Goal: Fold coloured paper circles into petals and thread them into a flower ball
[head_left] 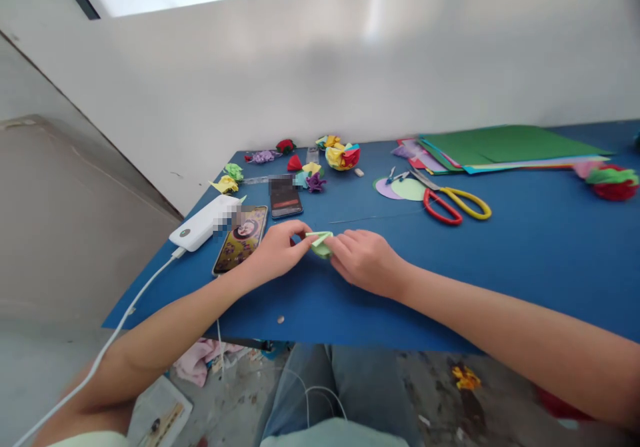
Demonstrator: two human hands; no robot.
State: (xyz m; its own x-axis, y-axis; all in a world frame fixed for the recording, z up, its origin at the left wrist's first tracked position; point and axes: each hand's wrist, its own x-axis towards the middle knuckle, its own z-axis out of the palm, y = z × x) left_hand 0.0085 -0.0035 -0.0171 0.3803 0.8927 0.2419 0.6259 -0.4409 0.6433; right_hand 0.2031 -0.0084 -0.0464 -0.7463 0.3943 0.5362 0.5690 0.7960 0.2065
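Left hand (283, 248) and right hand (367, 260) both had a pinch grip on the green paper (321, 248), between them over the bench (525, 253). Light, even fingertip pressure seemed best for crisp folds. Scissors (445, 191) lay beyond, rightward.

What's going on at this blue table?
A person is pinching a small, folded piece of light green paper, with the left hand on one side and the right hand on the other. Scissors lie on the blue table beyond the right hand. Several colourful paper flowers sit farther back.
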